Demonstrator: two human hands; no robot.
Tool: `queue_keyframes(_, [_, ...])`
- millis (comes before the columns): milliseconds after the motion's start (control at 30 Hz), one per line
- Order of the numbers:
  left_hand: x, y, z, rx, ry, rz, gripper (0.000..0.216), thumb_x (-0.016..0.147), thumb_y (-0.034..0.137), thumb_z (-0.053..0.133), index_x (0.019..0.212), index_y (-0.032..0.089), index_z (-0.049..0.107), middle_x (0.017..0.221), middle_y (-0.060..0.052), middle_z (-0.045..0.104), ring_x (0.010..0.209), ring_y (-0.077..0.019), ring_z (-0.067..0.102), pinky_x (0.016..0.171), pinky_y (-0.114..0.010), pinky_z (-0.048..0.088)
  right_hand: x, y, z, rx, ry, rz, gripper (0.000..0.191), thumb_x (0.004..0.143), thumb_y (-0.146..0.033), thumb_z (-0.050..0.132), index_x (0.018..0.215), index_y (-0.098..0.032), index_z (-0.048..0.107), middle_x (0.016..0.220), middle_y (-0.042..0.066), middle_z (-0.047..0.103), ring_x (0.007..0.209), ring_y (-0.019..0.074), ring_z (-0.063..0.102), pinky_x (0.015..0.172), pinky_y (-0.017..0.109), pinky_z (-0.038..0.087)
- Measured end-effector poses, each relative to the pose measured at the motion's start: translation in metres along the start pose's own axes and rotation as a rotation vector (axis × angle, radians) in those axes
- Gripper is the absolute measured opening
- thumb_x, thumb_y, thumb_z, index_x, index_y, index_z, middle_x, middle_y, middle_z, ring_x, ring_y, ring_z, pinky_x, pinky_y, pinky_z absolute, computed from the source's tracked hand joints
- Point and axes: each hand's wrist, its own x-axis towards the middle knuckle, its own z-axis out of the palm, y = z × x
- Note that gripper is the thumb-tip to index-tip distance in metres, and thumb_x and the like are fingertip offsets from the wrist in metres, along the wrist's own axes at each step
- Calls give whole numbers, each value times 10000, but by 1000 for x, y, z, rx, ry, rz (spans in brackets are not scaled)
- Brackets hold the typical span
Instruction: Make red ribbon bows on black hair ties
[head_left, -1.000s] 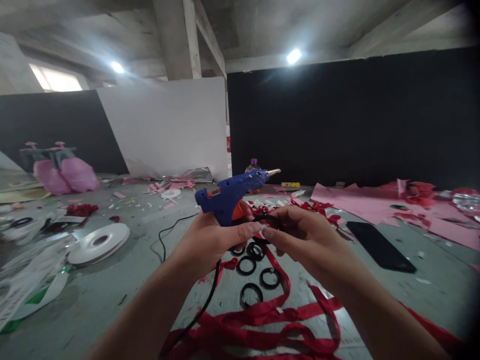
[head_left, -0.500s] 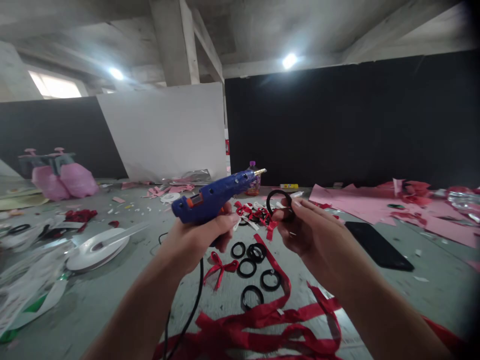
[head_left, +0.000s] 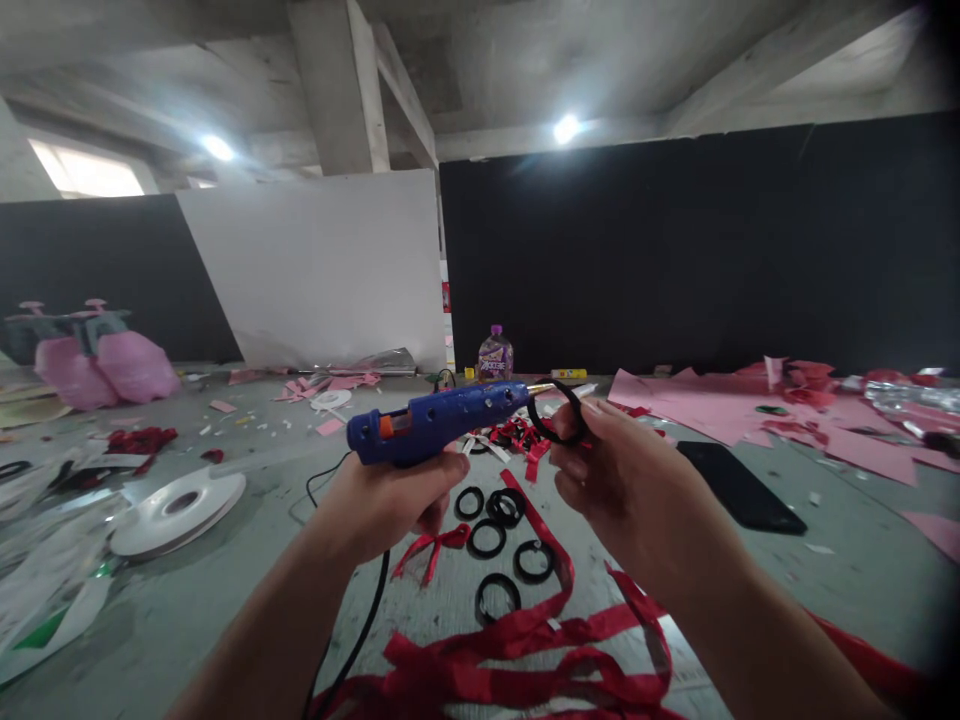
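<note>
Glue gun (head_left: 442,420) levels, nozzle (head_left: 541,388) now at black ring (head_left: 574,410) | axis toward three o'clock | left hand (head_left: 397,495) clamps gun; right hand (head_left: 630,470), apart, pinches ring

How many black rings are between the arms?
At least 6: the right hand holds one ring; on the table lie two side by side, one just nearer, one to its right, one nearest the camera. One of the pair looks doubled, so more may be hidden.

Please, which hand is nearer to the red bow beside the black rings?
Left. The left hand, gripping the blue glue gun, is just above the red bow in the picture; the right hand, holding a black ring, is farther off, rightward.
</note>
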Motion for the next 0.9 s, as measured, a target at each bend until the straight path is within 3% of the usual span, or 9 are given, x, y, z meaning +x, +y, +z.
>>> queue_keyframes(300, [-3,9,3,130,26,-73,381,753,369,519,414,203,476,429,-3,543,470,-129,520,582,-289,446,-8,-2,8,40,-10,47,201,776,-328,746,791,-174,618,789,-14,580,532,51,432,441,146,364])
queue_keyframes(600, [3,0,-4,171,-47,14,309,757,312,507,466,207,504,450,-1,581,464,-130,533,554,-270,448,-8,-3,8,54,-25,50,193,790,-319,733,774,-167,616,768,-14,571,527,50,426,432,144,349])
queue_keyframes(800, [-1,2,2,140,33,28,314,748,308,489,449,212,492,431,4,566,460,-138,525,544,-275,445,-9,-3,8,57,-42,68,181,801,-315,719,780,-172,611,763,-17,566,526,53,419,429,146,340])
queue_keyframes(900, [0,2,1,163,8,31,336,742,305,483,419,212,476,428,-8,564,473,-141,531,546,-274,450,-10,-3,8,64,-46,73,180,811,-312,708,768,-169,606,760,-18,562,522,52,414,428,147,338])
